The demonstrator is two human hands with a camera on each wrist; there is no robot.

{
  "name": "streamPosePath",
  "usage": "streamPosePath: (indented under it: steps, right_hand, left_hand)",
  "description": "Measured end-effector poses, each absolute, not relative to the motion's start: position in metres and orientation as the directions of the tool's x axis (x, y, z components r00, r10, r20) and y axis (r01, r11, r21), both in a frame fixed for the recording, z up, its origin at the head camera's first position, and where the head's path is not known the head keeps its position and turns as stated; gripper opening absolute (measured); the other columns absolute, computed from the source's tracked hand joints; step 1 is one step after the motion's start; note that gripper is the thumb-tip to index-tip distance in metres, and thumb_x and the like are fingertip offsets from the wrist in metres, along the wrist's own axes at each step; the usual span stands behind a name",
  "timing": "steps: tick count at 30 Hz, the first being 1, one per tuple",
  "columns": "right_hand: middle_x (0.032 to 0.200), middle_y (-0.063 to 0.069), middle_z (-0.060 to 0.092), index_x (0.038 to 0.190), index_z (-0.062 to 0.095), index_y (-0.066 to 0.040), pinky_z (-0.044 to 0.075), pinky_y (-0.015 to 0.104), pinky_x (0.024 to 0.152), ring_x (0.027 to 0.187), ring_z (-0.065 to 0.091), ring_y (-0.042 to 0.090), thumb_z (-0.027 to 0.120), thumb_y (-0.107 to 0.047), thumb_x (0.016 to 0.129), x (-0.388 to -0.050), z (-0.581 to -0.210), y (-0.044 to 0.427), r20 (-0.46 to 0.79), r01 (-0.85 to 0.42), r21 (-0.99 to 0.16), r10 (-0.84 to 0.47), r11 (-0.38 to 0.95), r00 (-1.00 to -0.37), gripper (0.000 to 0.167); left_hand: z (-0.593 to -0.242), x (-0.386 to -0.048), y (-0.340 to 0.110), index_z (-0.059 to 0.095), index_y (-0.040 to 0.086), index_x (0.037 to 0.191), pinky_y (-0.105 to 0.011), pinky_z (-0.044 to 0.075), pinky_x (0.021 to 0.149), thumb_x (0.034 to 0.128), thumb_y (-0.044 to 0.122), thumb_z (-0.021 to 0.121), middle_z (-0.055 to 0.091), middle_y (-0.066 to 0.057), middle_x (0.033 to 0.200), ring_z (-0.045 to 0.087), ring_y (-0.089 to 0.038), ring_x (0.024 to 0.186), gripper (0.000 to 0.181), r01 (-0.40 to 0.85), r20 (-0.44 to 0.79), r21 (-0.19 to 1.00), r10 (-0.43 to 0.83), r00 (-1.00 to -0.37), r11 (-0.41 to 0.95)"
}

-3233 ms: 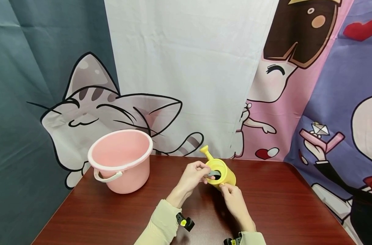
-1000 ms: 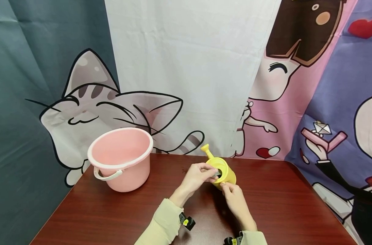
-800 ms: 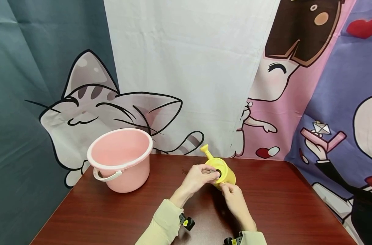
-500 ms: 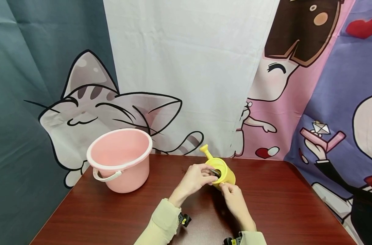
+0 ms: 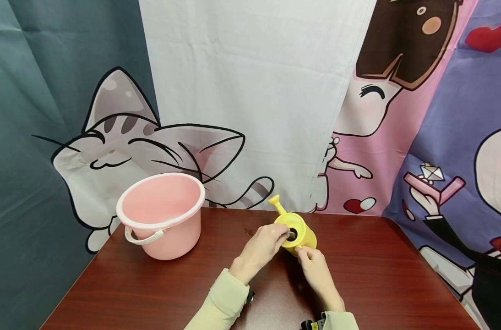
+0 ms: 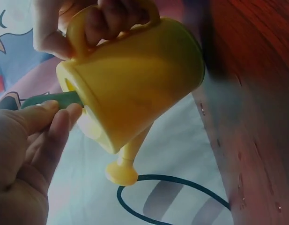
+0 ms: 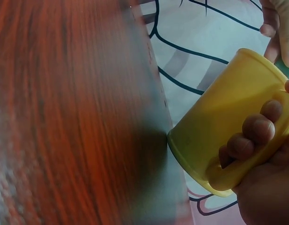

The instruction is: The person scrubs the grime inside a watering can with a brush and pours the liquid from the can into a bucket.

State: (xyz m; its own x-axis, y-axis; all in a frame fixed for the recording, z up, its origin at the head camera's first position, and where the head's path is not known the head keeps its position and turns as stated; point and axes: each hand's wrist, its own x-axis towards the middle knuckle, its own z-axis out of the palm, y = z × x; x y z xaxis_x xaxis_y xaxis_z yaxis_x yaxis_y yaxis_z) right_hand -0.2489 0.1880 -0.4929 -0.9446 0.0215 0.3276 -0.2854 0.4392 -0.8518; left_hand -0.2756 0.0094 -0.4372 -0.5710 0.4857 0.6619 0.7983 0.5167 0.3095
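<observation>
From my seat, the table (image 5: 378, 279) and the pink bucket (image 5: 176, 240) look just as they did half a second ago, the bucket sitting at nine o'clock from the watering can (image 6: 139, 84) in the head view. The can itself has barely moved: tilted, its spout (image 5: 280, 207) toward eleven o'clock, above or on the table's far half – I cannot tell whether its base touches. My right hand (image 5: 315, 268), at five o'clock from the can's mouth, is clamped on the handle (image 6: 77, 37), fingers wrapped round it, the same place as before.

What has changed is my left hand (image 5: 258, 251), at eight o'clock from that mouth. It has rolled knuckles-up, and the wrist camera on it is now mostly hidden behind the sleeve. Thumb and fingers pinch a grey-green strip (image 6: 67, 99), one end inside the mouth, the other sticking out past the thumb. I judge the step in hand unfinished – the strip is half in, half out, and the steady can leaves the turning to the left hand.
</observation>
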Motion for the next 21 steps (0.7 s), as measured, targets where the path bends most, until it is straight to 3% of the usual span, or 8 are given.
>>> streamPosePath:
  steps: [6,21]
  right_hand:
    - [0.053,-0.007,0.034,0.056,0.041,-0.01,0.028,0.023,0.049,0.049,0.032,0.006,0.058,-0.009,0.094,-0.248,-0.491,0.187,0.331,-0.292,-0.857,0.019,0.425,-0.943,0.042]
    - [0.053,-0.006,0.034,0.056,0.041,-0.01,0.029,0.023,0.048,0.049,0.032,0.006,0.059,-0.01,0.093,-0.248,-0.491,0.187,0.329,-0.288,-0.862,0.029,0.417,-0.944,0.042]
  left_hand:
    - [-0.442,-0.278,0.012,0.064,0.009,0.092,-0.018,0.044,0.067,0.09,0.004,0.068,0.059,0.002,0.085,0.055,-0.009,0.074,0.007,0.828,0.693,0.244,0.506,-0.513,0.505]
    - [-0.443,-0.281,0.01,0.06,0.011,0.089,-0.017,0.042,0.064,0.0922,0.005,0.066,0.055,0.003,0.083,0.051,-0.008,0.07,0.009,0.83,0.746,0.152,0.489,-0.453,0.537]
